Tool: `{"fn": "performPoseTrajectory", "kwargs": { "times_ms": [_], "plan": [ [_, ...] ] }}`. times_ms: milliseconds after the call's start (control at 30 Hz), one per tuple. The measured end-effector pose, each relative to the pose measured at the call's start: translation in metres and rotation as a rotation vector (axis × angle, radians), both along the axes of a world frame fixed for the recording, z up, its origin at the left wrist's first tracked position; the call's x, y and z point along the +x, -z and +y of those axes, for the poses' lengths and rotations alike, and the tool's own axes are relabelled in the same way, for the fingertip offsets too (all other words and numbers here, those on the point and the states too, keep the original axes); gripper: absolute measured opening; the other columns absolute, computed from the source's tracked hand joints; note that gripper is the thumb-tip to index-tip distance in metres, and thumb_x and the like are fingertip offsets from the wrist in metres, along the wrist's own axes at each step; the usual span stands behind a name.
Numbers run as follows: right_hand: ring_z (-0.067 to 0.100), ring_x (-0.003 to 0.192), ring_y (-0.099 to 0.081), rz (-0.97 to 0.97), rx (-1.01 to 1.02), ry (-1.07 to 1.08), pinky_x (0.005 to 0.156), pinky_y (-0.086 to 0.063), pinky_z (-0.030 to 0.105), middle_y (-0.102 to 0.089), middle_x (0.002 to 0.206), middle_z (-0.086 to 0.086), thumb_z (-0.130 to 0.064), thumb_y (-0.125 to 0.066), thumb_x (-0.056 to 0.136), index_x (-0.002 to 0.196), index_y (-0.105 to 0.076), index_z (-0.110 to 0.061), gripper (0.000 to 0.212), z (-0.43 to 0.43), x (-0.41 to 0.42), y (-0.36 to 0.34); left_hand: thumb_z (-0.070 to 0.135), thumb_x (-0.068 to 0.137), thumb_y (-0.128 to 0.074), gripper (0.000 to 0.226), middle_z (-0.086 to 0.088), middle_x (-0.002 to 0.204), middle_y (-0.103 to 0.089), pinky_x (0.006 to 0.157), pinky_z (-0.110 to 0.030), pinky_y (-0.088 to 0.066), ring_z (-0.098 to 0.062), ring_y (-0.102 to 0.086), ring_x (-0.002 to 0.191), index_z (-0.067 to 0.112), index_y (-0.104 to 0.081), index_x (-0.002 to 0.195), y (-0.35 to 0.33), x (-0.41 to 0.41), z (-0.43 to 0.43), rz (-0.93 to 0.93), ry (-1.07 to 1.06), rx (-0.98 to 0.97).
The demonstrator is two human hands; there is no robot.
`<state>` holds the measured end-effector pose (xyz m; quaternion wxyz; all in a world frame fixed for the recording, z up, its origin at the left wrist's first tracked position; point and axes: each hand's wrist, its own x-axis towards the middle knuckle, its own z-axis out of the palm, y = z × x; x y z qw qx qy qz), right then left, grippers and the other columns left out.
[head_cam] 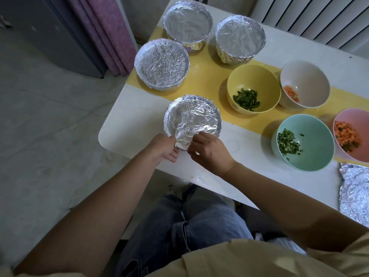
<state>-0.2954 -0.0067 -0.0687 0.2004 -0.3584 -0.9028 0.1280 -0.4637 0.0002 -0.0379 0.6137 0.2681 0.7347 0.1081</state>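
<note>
White counter [139,108] holds the foil bowl [192,114] left of the yellow bowl [253,78], close for reach. Narrow grips of the left hand [166,145] and right hand [209,150] pinch its near rim, likely crimping the wrap tight.

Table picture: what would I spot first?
The shiny foil-wrapped bowl near the front edge of the table, with the left hand and right hand pinching its crinkled foil. Behind it sit three more foil-covered bowls, and to the right four colourful bowls hold chopped green and orange bits.
</note>
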Motion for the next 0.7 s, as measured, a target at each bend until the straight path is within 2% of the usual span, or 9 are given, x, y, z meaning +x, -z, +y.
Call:
{"fn": "performPoseTrajectory", "kwargs": {
  "times_ms": [67,100,200,300,400,533,567,667,700],
  "plan": [
    [0.028,0.06,-0.048,-0.006,0.022,0.012,0.05,-0.043,0.037,-0.052,0.066,0.008,-0.001,-0.061,0.082,0.061,-0.056,-0.006,0.023,0.001,-0.003,0.003,0.021,0.102,-0.038,0.027,-0.015,0.077,-0.058,0.032,-0.017,-0.043,-0.025,-0.056,0.056,0.0,-0.055,0.097,-0.001,0.0,-0.002,0.014,-0.021,0.005],
    [0.028,0.06,-0.048,-0.012,0.022,0.01,0.05,-0.043,0.037,-0.052,0.066,0.008,-0.001,-0.06,0.083,0.061,-0.056,-0.006,0.023,0.001,-0.003,0.003,0.026,0.102,-0.04,0.031,-0.016,0.078,-0.059,0.034,-0.017,-0.044,-0.026,-0.057,0.056,0.002,-0.057,0.094,-0.002,0.001,-0.004,0.033,-0.028,0.012],
    [0.028,0.061,-0.049,-0.023,0.022,0.005,0.051,-0.043,0.036,-0.053,0.067,0.008,-0.002,-0.06,0.083,0.062,-0.057,-0.006,0.022,0.001,-0.002,0.003,0.046,0.097,-0.046,0.051,-0.017,0.08,-0.07,0.069,-0.033,-0.06,-0.033,-0.07,0.068,-0.001,-0.064,0.085,0.004,0.007,-0.013,0.103,-0.022,0.035],
    [0.027,0.06,-0.05,-0.034,0.019,-0.002,0.049,-0.042,0.035,-0.053,0.068,0.008,-0.001,-0.063,0.08,0.062,-0.058,-0.007,0.019,0.0,-0.005,0.002,0.02,0.097,-0.05,0.025,-0.023,0.084,-0.067,0.081,-0.046,-0.059,-0.034,-0.069,0.074,-0.002,-0.06,0.09,0.011,0.015,-0.019,0.068,-0.054,0.08],
    [0.025,0.059,-0.05,-0.032,0.031,0.024,0.047,-0.038,0.031,-0.053,0.067,0.006,0.0,-0.069,0.075,0.06,-0.058,-0.008,0.02,0.0,-0.008,0.001,0.008,0.095,-0.046,0.02,-0.023,0.077,-0.058,0.077,-0.045,-0.059,-0.032,-0.063,0.07,0.0,-0.054,0.078,0.013,0.016,-0.015,0.046,-0.143,0.09],
    [0.025,0.059,-0.05,-0.018,0.035,0.038,0.047,-0.038,0.031,-0.053,0.066,0.006,-0.001,-0.068,0.076,0.06,-0.058,-0.008,0.02,-0.001,-0.011,0.001,0.019,0.098,-0.046,0.022,-0.018,0.08,-0.052,0.039,-0.016,-0.04,-0.029,-0.052,0.068,0.003,-0.052,0.085,0.001,0.019,-0.013,-0.01,-0.18,-0.014],
    [0.025,0.06,-0.05,-0.014,0.035,0.043,0.048,-0.039,0.032,-0.053,0.066,0.007,-0.002,-0.066,0.078,0.061,-0.058,-0.008,0.02,-0.001,-0.011,0.002,0.021,0.098,-0.047,0.024,-0.018,0.08,-0.053,0.037,-0.014,-0.039,-0.029,-0.053,0.067,0.001,-0.052,0.084,0.001,0.02,-0.015,-0.015,-0.169,-0.023],
    [0.025,0.061,-0.05,-0.017,0.025,0.059,0.048,-0.039,0.032,-0.053,0.067,0.006,-0.006,-0.061,0.081,0.062,-0.06,-0.008,0.02,-0.002,-0.012,0.003,0.009,0.098,-0.046,0.013,-0.019,0.086,-0.052,0.061,-0.028,-0.048,-0.028,-0.054,0.074,0.002,-0.05,0.087,0.008,0.022,-0.015,-0.04,-0.191,0.037],
    [0.025,0.06,-0.05,-0.017,0.02,0.068,0.048,-0.04,0.032,-0.053,0.067,0.006,-0.007,-0.061,0.081,0.062,-0.06,-0.008,0.019,-0.002,-0.013,0.002,0.007,0.098,-0.045,0.014,-0.019,0.086,-0.054,0.064,-0.032,-0.05,-0.029,-0.055,0.074,0.003,-0.05,0.086,0.009,0.022,-0.015,-0.034,-0.199,0.055]
  ]
}}
